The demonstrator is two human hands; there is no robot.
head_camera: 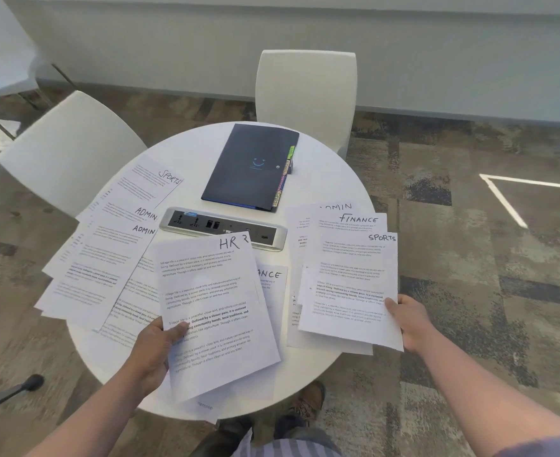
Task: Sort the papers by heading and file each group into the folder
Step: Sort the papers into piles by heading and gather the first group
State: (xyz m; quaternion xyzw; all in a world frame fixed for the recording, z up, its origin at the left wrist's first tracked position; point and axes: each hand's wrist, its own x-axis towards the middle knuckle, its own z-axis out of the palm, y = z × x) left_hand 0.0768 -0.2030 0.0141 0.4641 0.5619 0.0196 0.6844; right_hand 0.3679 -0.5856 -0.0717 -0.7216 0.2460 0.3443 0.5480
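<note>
2 hands: left hand [153, 344] holds HR sheet [219, 311]; right hand [410, 321], SPORTS sheet [354, 285].

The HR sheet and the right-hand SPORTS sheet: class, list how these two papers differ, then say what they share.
1. The HR sheet is pinched by the left hand; the SPORTS sheet by the right hand.
2. The HR sheet tilts clockwise; the SPORTS sheet lies nearly straight.
3. The HR sheet covers a FINANCE sheet; the SPORTS sheet tops a fanned stack.
Shared: white pages with printed paragraphs and a handwritten heading at top right.

white chairs [306, 94], patterned carpet [469, 258]
</note>
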